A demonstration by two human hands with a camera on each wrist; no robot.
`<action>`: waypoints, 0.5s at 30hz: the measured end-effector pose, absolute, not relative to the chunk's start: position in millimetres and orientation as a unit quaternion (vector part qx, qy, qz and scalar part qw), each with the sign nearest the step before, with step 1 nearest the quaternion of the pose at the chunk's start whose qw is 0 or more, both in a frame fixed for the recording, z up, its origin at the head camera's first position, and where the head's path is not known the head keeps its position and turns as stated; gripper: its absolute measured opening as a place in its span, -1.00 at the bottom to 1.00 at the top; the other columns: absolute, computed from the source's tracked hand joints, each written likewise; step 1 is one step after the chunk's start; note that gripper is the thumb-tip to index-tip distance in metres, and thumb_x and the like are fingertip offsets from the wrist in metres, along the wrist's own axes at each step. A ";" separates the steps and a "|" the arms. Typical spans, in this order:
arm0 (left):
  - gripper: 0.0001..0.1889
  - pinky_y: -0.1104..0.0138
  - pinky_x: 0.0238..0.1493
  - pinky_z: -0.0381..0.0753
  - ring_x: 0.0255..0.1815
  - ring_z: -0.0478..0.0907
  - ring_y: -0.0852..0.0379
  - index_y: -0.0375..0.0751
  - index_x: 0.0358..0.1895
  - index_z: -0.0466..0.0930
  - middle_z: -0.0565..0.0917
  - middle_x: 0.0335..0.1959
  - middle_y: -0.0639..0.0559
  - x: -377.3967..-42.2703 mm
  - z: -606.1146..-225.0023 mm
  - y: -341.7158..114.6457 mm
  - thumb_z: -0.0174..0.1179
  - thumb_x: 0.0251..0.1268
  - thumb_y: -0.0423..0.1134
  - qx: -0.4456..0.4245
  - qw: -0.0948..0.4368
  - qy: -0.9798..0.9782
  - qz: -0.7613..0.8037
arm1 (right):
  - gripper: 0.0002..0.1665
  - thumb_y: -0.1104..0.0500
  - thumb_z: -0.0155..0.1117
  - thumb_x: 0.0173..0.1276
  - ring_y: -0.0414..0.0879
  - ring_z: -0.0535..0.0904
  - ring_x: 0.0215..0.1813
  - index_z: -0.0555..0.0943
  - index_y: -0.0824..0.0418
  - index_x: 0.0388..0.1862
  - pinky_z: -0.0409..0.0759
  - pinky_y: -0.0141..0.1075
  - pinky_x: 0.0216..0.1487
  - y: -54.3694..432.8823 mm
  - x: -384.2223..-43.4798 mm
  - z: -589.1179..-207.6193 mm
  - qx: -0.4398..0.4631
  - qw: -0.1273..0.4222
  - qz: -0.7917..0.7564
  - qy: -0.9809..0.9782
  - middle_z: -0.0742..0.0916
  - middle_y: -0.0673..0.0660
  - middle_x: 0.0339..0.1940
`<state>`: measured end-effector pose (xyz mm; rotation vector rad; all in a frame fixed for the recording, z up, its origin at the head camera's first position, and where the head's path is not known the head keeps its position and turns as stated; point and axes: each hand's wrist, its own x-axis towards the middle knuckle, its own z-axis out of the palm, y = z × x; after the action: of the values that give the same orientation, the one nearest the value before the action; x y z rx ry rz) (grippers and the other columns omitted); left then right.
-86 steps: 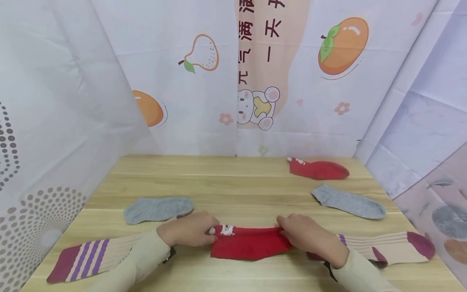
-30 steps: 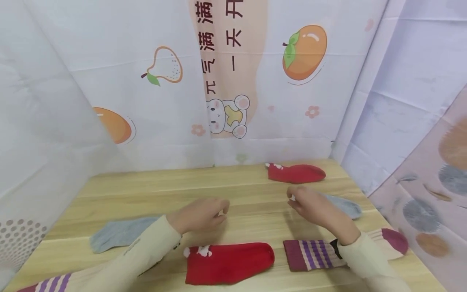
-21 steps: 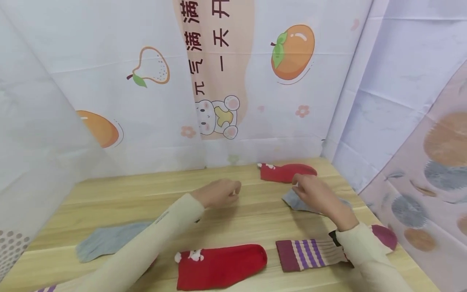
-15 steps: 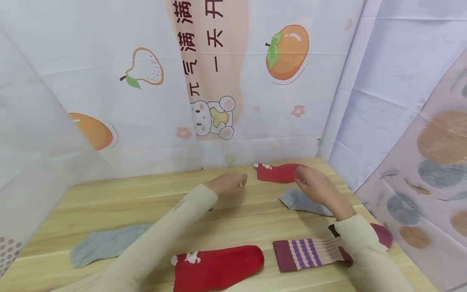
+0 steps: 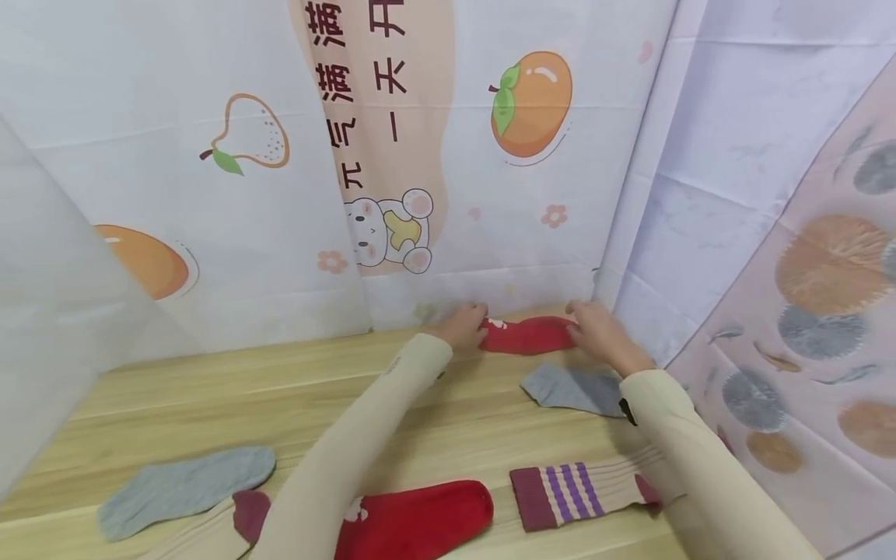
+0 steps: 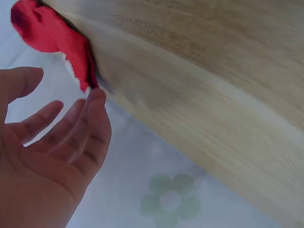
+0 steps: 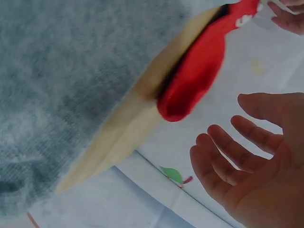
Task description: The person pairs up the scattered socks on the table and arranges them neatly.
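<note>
At the back of the table lies a red sock (image 5: 530,336) with a white pattern at its cuff. My left hand (image 5: 462,327) is at its cuff end; in the left wrist view that hand (image 6: 57,147) has loosely bent fingers, fingertips right at the cuff of the red sock (image 6: 66,40). My right hand (image 5: 603,336) reaches to the toe end. The right wrist view shows this hand (image 7: 256,156) with fingers spread and nothing between them, beside the toe of the red sock (image 7: 199,71). A grey sock (image 5: 568,389) lies just in front, partly behind my right wrist.
Nearer me lie a second red sock (image 5: 427,515), a cream sock with purple stripes (image 5: 581,488), another grey sock (image 5: 185,486) and a cream sock with a maroon patch (image 5: 210,537), partly covered by my left sleeve. A printed curtain (image 5: 280,295) rises along the table's back edge.
Both hands let go of the front red sock, leaving it flat on the table, and moved forward and right to the ends of the far red sock. The head view turned right.
</note>
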<state>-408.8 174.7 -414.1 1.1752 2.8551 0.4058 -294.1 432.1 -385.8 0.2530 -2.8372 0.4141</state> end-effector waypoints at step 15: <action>-0.76 0.29 0.10 0.54 0.02 0.55 0.06 -0.23 0.03 0.58 0.62 -0.04 -0.08 -415.5 -424.6 196.7 0.12 0.48 -0.18 0.364 -0.022 0.930 0.055 | -0.74 0.37 0.20 0.31 0.28 0.62 -0.08 0.56 0.53 -0.08 0.55 0.08 0.02 442.9 -313.4 -405.4 0.081 0.103 0.126 -0.983 0.70 0.41 -0.19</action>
<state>-415.5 196.7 -424.6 1.1585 2.9624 0.1751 -313.4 442.9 -405.4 0.2382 -2.9017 0.3713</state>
